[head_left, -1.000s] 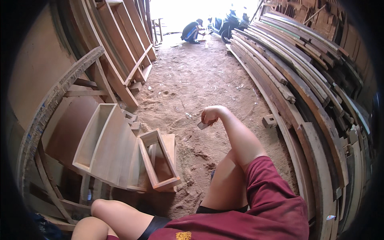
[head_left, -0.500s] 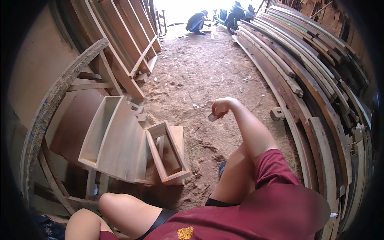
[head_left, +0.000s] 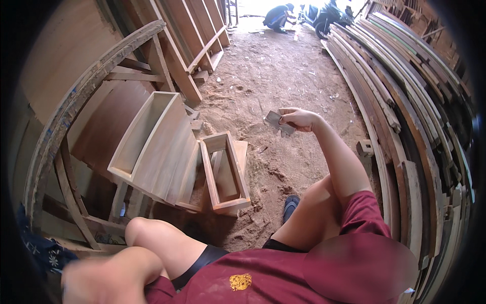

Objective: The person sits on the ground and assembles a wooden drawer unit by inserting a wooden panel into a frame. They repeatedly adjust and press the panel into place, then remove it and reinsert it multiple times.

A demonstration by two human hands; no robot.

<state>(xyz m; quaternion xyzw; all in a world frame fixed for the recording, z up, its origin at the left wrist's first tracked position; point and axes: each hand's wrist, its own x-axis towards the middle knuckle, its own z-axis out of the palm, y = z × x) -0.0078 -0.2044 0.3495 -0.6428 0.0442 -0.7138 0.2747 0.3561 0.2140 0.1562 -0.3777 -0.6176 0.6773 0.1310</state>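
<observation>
My right hand is held out over the sandy floor, its fingers pinching a flat grey piece of sandpaper. At the lower left my left arm is bent, and my left hand is smeared by motion, so its fingers cannot be made out. Left of my right hand, apart from it, a small open wooden frame leans on pale boards. Beside that frame stands a larger pale wooden piece with a long open compartment along its far-left side. Neither hand touches the woodwork.
Long planks lie stacked along the right. A rough curved-looking timber rail and tall wooden frames stand at the left. Far ahead, a person crouches by a motorbike. A small block sits beside the planks.
My right hand has turned and risen slightly, showing more of the sandpaper. My left forearm has swung into view at the lower left. The whole view has shifted.
</observation>
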